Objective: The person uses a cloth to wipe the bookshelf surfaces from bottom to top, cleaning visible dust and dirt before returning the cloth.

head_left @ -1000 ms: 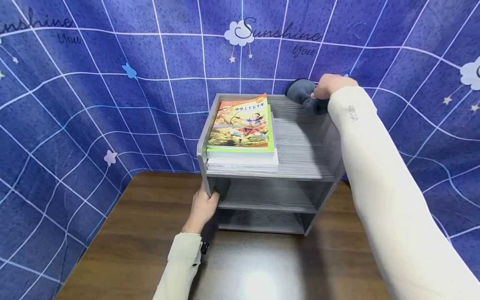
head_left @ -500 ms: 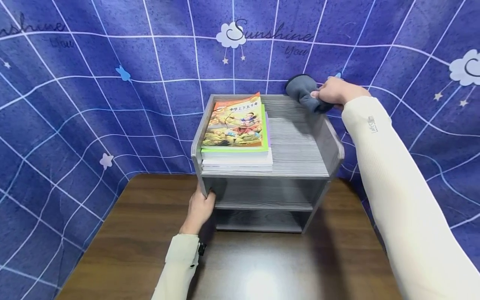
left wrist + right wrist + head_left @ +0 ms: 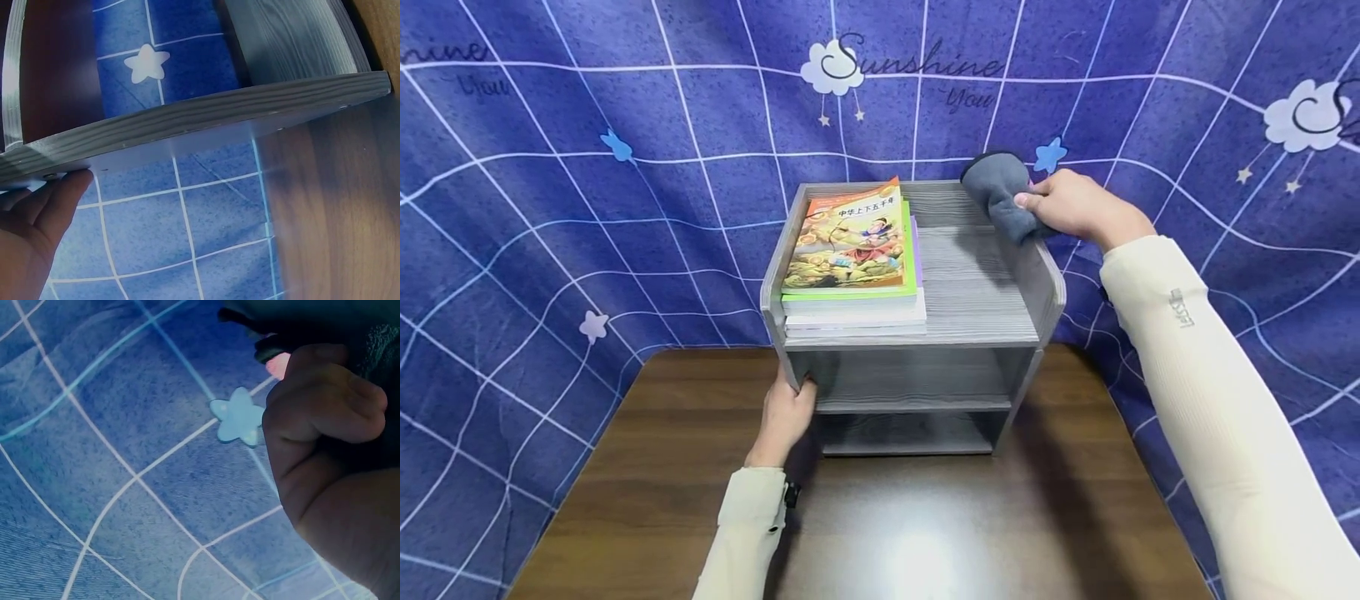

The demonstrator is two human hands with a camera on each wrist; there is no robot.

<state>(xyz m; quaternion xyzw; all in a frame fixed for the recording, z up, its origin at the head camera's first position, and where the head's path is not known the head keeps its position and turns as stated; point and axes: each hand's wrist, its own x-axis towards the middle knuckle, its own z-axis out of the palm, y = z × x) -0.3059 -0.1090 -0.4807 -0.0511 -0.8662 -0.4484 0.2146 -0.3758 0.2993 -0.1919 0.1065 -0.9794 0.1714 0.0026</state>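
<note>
A small grey wood-grain shelf unit (image 3: 970, 308) stands on the table. My left hand (image 3: 782, 412) grips its left side panel (image 3: 206, 115), thumb toward the inner side in the head view and fingers outside. My right hand (image 3: 1078, 208) pinches a dark grey cloth (image 3: 1000, 192) with a black edge, at the back right corner of the shelf top. The cloth drapes over the right side panel (image 3: 1037, 279). In the right wrist view, the fingers (image 3: 337, 400) curl round the dark fabric, with a bit of pink showing beside it.
A stack of books (image 3: 853, 242) fills the left part of the top shelf, with an orange illustrated cover uppermost. Below are two lower compartments. The brown wooden table (image 3: 685, 467) lies in front. A blue grid-patterned curtain (image 3: 700, 108) hangs close behind.
The head view has turned slightly, so the shelf appears further left. My right hand and the cloth have shifted a little rightward relative to the shelf, uncovering the right side panel. My left hand keeps its grip.
</note>
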